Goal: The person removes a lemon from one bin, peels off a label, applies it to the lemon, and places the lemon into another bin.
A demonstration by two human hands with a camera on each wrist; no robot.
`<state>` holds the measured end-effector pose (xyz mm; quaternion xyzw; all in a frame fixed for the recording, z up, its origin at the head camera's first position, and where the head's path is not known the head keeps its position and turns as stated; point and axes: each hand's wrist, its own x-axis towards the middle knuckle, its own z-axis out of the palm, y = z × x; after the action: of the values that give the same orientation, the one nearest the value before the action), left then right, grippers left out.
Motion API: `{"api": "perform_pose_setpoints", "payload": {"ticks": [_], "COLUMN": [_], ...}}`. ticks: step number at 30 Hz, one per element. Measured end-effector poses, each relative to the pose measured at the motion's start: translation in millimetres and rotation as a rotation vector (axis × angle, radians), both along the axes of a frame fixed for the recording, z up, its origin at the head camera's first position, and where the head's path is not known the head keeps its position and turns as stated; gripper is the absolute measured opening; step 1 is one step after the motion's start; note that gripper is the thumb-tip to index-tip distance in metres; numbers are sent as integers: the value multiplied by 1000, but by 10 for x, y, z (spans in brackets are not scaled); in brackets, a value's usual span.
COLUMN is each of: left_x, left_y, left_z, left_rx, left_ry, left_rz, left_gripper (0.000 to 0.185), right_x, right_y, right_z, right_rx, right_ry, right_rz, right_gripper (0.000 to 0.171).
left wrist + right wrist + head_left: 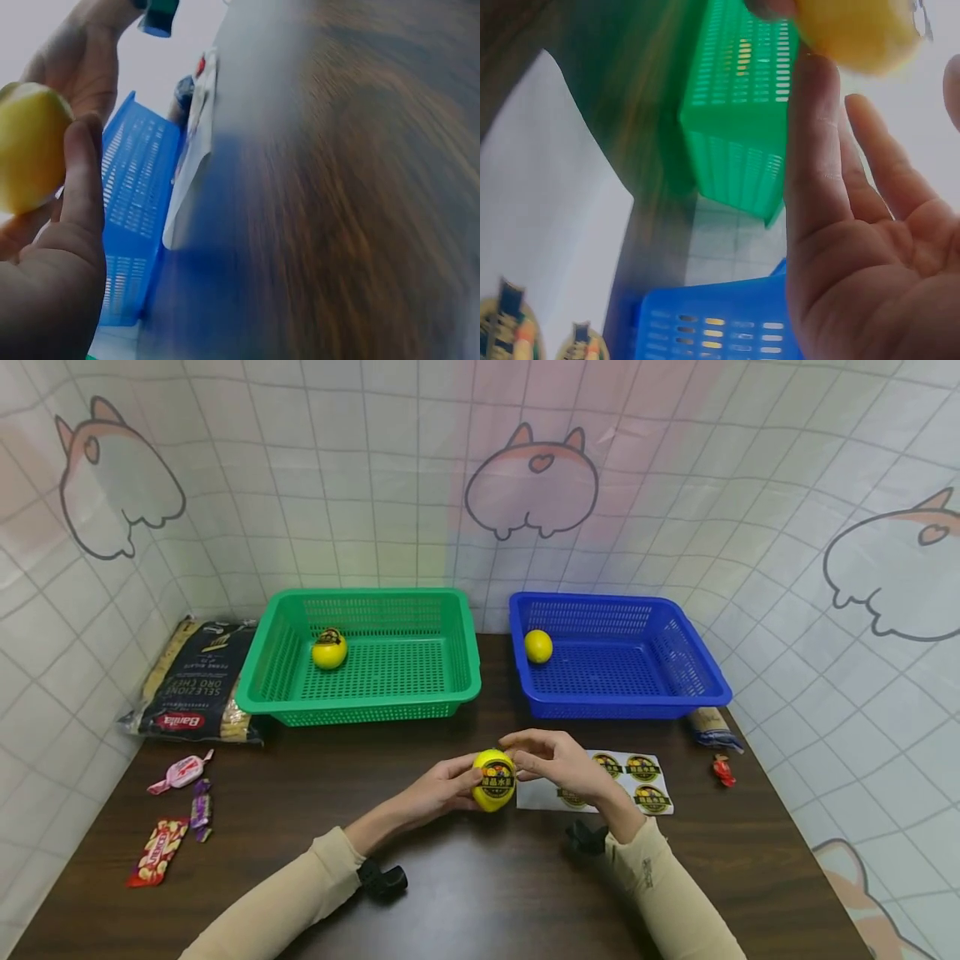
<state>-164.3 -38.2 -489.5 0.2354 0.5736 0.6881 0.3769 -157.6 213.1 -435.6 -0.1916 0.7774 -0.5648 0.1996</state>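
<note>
My left hand point(442, 789) grips a round yellow fruit, lemon-like point(490, 799), thumb on the near side and fingers behind. A black and gold round sticker point(497, 779) with fruit pictures lies on its side facing me. Beside the fruit, my right hand point(558, 764) has its fingers loosely extended; in the right wrist view a fingertip point(814, 75) meets the fruit's lower edge while the thumb stands apart. Below the right hand lies a white sheet of matching stickers point(618, 760), partly covered by that hand. The left wrist view shows the fruit's plain side point(30, 146).
Behind are a green basket point(360, 700) with one stickered yellow fruit point(328, 653) and a blue basket point(622, 700) with another yellow fruit point(538, 647). A pasta bag point(198, 681) and several wrapped sweets lie left. At right are a small packet point(712, 727) and red candy point(723, 771).
</note>
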Motion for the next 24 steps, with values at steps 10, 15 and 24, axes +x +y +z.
{"api": "perform_pose_setpoints", "payload": {"ticks": [10,15,24], "left_x": [-97,-240,-555], "left_y": [-246,-298,-496], "left_z": [324,582,999], "left_rx": [-168,-201,-177], "left_ry": [229,333,290], "left_rz": [-121,-122,-25], "left_gripper": [54,54,56], "right_x": [-234,-394,-640], "right_y": [-127,-360,-788], "right_z": [130,150,51], "right_rx": [21,73,198], "right_ry": [0,89,182], "right_rz": [-131,-259,-460], "right_gripper": [42,48,59]}}
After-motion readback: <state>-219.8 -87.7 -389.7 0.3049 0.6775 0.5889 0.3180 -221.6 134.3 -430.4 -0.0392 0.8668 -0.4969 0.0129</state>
